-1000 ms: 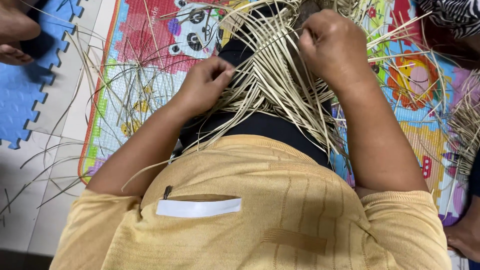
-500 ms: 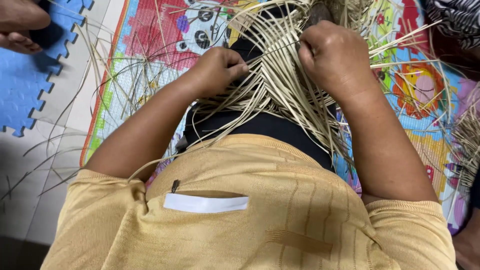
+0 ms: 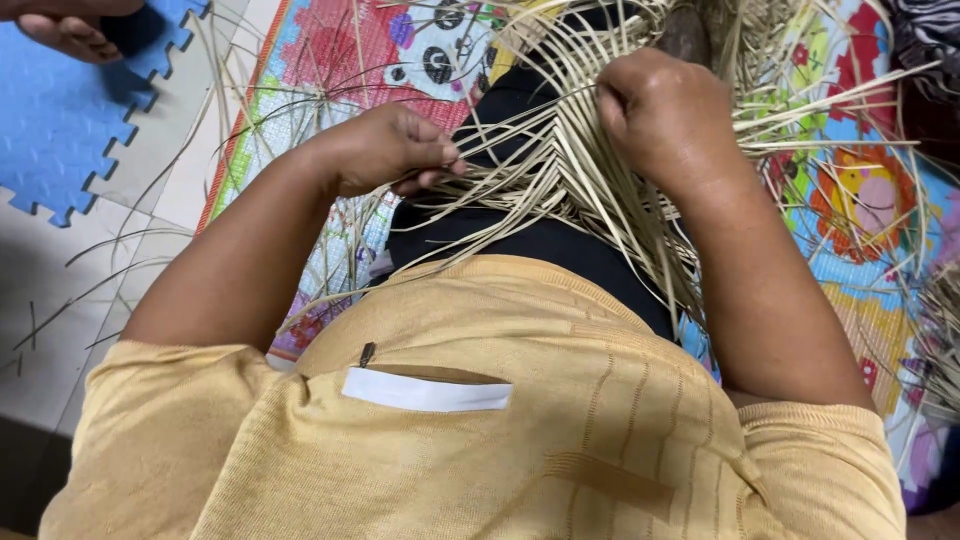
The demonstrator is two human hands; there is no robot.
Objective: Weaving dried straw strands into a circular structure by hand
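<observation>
A woven piece of pale straw strips [image 3: 570, 150] lies across my lap, over black trousers [image 3: 520, 240]. Its loose ends fan out towards me and to both sides. My left hand [image 3: 385, 145] pinches a few strips at the weave's left edge. On the upper right part of the weave, my right hand [image 3: 665, 115] is closed in a fist on a bunch of strips. My yellow shirt [image 3: 480, 420], with a white paper in its chest pocket, fills the bottom of the view.
A colourful cartoon play mat [image 3: 340, 70] covers the floor under me. Blue foam puzzle tiles [image 3: 60, 130] lie at the upper left, where another person's hand [image 3: 70, 25] rests. Loose straw strips [image 3: 940, 340] lie scattered at the right.
My left hand has drawn its strips a little leftward and down. My right hand stays gripping on the weave. The view has shifted slightly.
</observation>
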